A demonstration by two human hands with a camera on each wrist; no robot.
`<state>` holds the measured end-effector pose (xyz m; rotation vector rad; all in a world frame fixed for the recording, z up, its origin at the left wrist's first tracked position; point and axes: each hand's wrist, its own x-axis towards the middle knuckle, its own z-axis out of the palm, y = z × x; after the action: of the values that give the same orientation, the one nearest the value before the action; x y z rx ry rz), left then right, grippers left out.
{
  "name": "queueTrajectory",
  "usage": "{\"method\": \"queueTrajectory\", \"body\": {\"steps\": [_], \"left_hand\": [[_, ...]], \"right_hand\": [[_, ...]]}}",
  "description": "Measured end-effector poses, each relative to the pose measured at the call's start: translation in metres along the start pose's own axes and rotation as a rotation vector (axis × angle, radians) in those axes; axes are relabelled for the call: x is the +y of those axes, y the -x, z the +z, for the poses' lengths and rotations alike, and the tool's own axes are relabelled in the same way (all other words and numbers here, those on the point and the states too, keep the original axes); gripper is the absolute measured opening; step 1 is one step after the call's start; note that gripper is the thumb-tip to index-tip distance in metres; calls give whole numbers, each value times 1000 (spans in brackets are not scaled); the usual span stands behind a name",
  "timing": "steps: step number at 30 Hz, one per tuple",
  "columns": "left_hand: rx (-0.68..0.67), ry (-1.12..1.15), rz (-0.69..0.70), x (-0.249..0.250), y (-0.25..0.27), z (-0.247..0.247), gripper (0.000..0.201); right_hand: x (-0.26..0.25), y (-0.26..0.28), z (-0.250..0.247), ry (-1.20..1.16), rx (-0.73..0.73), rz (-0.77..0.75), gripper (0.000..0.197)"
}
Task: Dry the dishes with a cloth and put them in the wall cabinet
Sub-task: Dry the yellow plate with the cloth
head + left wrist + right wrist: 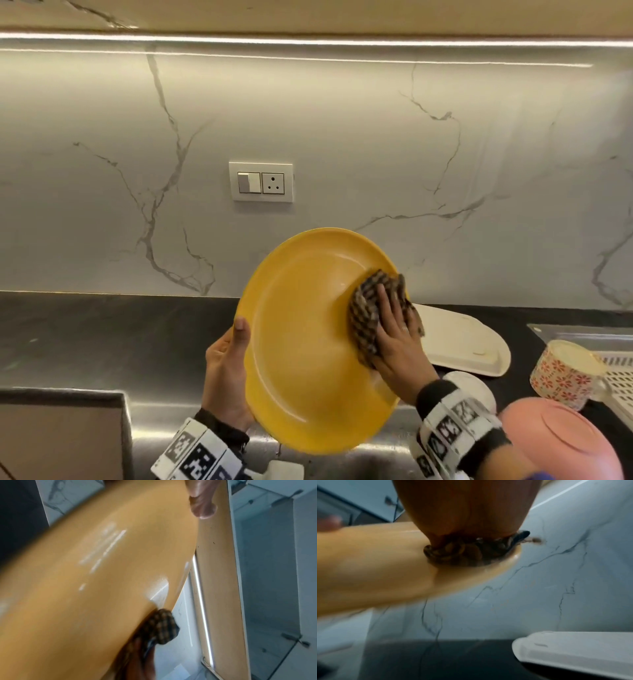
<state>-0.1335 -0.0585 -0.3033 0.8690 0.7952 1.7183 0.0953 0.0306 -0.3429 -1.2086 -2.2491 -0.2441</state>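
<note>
A large yellow plate [301, 342] is held up, tilted, in front of the marble wall. My left hand [236, 353] grips its left rim, the thumb on the front face and the fingers hidden behind. A brown checked cloth [370, 308] is bunched against the plate's right side under my right hand [394, 339], which holds it there with fingers laid over it; the thumb is hidden. The left wrist view shows the plate [102, 574], my thumb at its rim and the cloth [163, 626]. The blurred right wrist view shows the cloth [471, 551] pressed on the plate [376, 561].
A white oblong tray [469, 342] lies on the dark counter [85, 332] behind my right hand. A floral mug [565, 373], a white rack [620, 377], a pink plate [565, 442] and a white dish [476, 387] sit at the right. The steel sink [342, 462] is below the plate.
</note>
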Motion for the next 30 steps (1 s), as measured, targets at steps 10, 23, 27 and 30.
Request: {"method": "queueTrajectory", "body": {"steps": [10, 23, 27, 30], "left_hand": [[137, -80, 35, -16, -5, 7, 101], [52, 72, -360, 23, -17, -4, 50], [-25, 199, -286, 11, 1, 32, 66], [56, 333, -431, -32, 22, 60, 60]], "right_hand": [[-94, 67, 31, -13, 67, -285, 53], [-2, 69, -28, 18, 226, -423, 12], [-24, 49, -41, -2, 297, -300, 15], [-74, 37, -40, 25, 310, -187, 30]]}}
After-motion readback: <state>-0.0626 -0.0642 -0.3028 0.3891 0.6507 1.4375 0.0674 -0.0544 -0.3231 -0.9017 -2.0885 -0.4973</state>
